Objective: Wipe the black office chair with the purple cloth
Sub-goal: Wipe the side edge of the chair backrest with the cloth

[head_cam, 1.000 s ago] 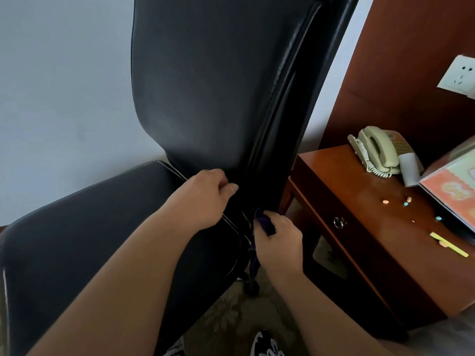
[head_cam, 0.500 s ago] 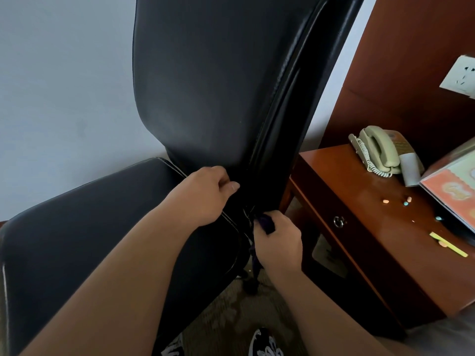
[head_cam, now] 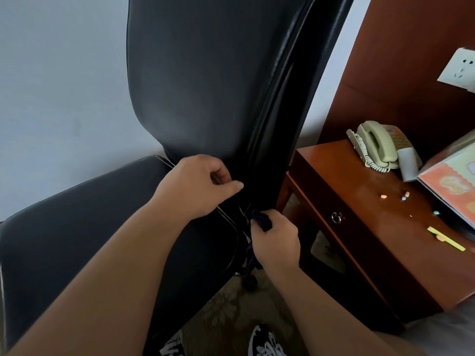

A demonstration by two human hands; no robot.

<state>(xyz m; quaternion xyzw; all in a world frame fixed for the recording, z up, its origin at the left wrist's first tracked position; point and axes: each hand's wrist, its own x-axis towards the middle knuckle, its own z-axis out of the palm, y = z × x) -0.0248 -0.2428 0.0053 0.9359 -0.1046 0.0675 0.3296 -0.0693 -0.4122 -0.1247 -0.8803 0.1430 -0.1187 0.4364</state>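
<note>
Wiping spot: the gap at the foot of the backrest [head_cam: 205, 73], on its right edge, about 5 o'clock from the middle of the view
Change: almost none over the last second; both hands have kept their places and only the view has crept a little
Meaning: the work looks to be dwelling on this one cranny, with short rubs and no long strokes; the broad backrest and seat [head_cam: 90, 227] would still need a pass, though I cannot tell from here whether they have had one
Right hand [head_cam: 276, 242]: closed round the cloth [head_cam: 262, 222], knuckles toward 11 o'clock, pressing the wad into the gap
Cloth: bunched in the fist, a dark purple wad showing at the thumb side; a tail hangs below the hand toward 6 o'clock, so its long axis runs roughly 12 to 6
Left hand [head_cam: 198, 186]: at 10 o'clock from the right hand, on the crease where seat meets backrest; fingers curled, thumb out toward 3 o'clock; I cannot tell whether it grips the chair or only steadies it
Chair: backrest's long axis rises from 6 to about 1 o'clock, leaning right; the seat runs out toward 8 o'clock, so the chair faces that way
Desk [head_cam: 359, 227]: at 3 o'clock, just beside the chair, with a phone [head_cam: 377, 145] on it
</note>
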